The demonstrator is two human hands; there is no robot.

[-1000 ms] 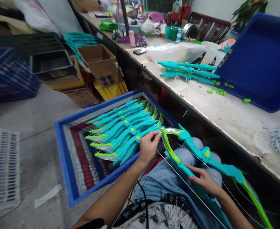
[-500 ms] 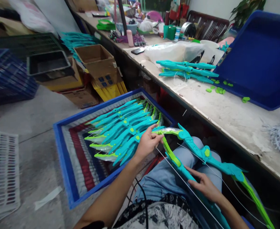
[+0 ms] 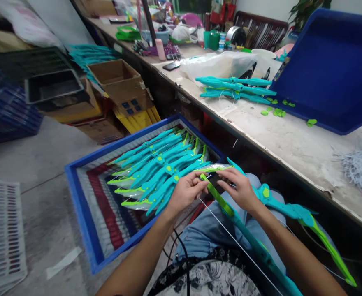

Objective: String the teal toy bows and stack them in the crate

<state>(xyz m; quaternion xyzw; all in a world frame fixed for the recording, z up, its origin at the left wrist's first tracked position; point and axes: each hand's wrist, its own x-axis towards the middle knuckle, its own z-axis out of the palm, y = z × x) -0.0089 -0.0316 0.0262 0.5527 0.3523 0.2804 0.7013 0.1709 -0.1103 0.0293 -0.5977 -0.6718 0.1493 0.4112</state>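
A teal and green toy bow (image 3: 249,234) slants across my lap, a white string (image 3: 227,230) running along its near side. My left hand (image 3: 187,191) pinches its green tip and the string, with a short white string end poking out at the tip. Just right of that tip, my right hand (image 3: 236,187) is raised with fingers bent and somewhat apart; I see nothing held in it. Behind lies a second toy bow (image 3: 295,211) across my knees, its upper part partly hidden by my right hand.
To the left, a blue tray (image 3: 79,213) holds several similar bows. More bow parts (image 3: 236,88) lie on the workbench (image 3: 295,144) beside small green pieces (image 3: 279,112) and a tilted blue bin (image 3: 323,74). A bundle of white strings (image 3: 361,172) rests at the right.
My right hand has left the bow's body and come up beside its green tip. My left hand stays at the tip. The whole view has shifted slightly.
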